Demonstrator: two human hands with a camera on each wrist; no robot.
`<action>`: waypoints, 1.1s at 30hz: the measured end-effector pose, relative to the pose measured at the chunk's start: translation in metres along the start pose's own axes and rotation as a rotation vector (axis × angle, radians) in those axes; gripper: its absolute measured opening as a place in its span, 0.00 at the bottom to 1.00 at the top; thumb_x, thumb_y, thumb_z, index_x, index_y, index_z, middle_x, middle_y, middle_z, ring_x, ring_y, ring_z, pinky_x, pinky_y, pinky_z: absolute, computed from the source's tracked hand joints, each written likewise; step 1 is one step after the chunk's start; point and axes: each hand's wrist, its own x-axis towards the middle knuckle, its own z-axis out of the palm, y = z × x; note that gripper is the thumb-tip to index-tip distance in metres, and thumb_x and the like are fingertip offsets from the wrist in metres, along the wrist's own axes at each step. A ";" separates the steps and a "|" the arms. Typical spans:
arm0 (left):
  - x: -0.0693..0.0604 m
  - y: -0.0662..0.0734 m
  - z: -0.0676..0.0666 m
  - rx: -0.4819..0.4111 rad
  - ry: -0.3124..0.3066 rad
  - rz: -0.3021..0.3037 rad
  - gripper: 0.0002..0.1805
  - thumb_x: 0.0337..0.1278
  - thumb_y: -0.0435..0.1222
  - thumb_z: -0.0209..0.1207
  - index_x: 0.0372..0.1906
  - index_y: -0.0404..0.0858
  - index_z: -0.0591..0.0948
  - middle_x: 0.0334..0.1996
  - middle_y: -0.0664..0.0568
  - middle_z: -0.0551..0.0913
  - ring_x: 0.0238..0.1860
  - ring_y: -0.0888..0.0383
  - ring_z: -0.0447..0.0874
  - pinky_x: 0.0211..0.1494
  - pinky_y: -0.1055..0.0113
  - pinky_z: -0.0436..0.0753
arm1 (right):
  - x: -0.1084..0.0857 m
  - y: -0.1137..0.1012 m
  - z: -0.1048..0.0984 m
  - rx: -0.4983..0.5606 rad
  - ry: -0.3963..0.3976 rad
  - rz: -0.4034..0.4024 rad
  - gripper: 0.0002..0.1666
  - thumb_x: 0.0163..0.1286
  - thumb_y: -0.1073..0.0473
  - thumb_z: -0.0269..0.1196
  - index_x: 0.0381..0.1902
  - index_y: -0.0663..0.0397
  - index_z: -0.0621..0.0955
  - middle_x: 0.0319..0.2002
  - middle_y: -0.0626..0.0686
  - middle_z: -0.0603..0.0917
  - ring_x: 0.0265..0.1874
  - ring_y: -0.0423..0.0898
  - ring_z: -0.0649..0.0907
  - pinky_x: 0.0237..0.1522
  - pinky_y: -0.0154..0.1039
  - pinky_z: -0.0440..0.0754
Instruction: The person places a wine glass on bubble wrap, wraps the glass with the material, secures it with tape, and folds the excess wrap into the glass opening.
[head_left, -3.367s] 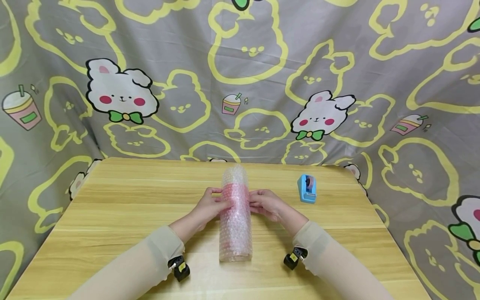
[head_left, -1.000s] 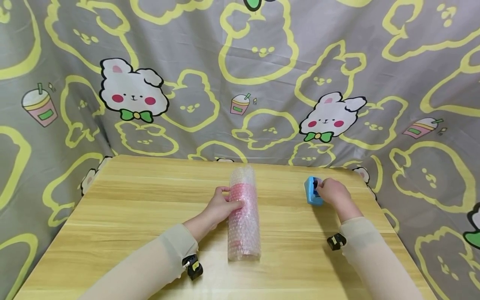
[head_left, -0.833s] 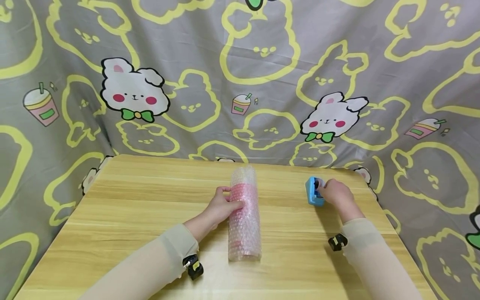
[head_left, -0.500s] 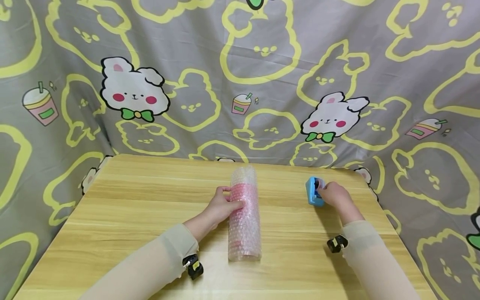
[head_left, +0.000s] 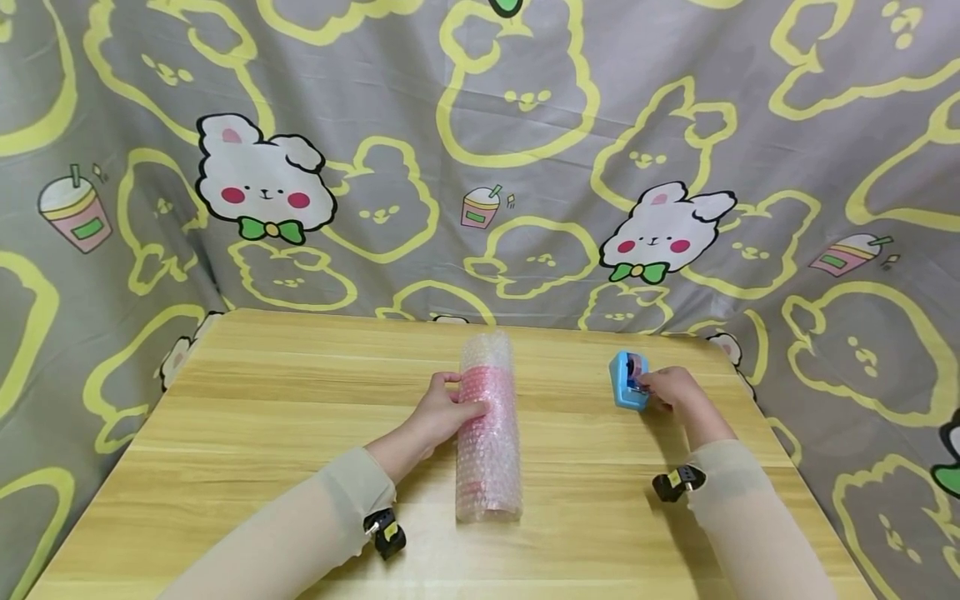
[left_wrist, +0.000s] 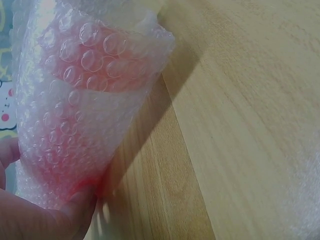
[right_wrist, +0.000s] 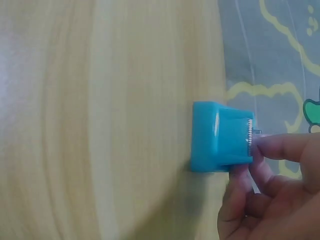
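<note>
A bubble-wrap roll with something pink-red showing through lies lengthwise mid-table; what is inside cannot be made out. My left hand grips its left side, thumb laid over the top, as the bubble wrap fills the left wrist view. A blue tape dispenser stands at the right, holding a small tape roll. Beside it, my right hand pinches the tape end at the cutter. In the right wrist view the fingers meet at the toothed edge of the dispenser.
The wood-grain table is backed by a grey curtain printed with yellow outlines and rabbits. Small black cameras are strapped to both wrists. A shadow of the right arm falls on the tabletop.
My right hand left the roll for the dispenser earlier, then shifted from the tape roll to the cutter's front edge. My left hand has stayed on the bubble-wrap roll.
</note>
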 end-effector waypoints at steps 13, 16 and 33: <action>0.000 0.001 0.000 0.013 0.010 -0.016 0.39 0.54 0.35 0.70 0.66 0.34 0.60 0.49 0.37 0.75 0.45 0.47 0.80 0.45 0.60 0.83 | -0.009 -0.014 -0.007 0.265 -0.121 0.076 0.17 0.74 0.62 0.50 0.52 0.74 0.67 0.34 0.54 0.76 0.27 0.41 0.80 0.41 0.38 0.87; 0.001 0.000 0.000 0.011 0.009 -0.017 0.39 0.54 0.35 0.70 0.66 0.34 0.60 0.50 0.37 0.74 0.46 0.47 0.80 0.46 0.60 0.83 | -0.010 -0.014 -0.009 0.359 -0.138 0.101 0.24 0.76 0.61 0.48 0.60 0.75 0.61 0.41 0.57 0.78 0.30 0.43 0.83 0.43 0.38 0.87; 0.002 0.000 0.001 0.007 0.007 -0.012 0.39 0.54 0.35 0.70 0.65 0.34 0.60 0.48 0.37 0.74 0.44 0.48 0.80 0.44 0.61 0.83 | -0.013 -0.010 -0.002 0.777 -0.097 0.164 0.20 0.72 0.68 0.50 0.20 0.59 0.81 0.22 0.50 0.82 0.26 0.41 0.84 0.39 0.34 0.87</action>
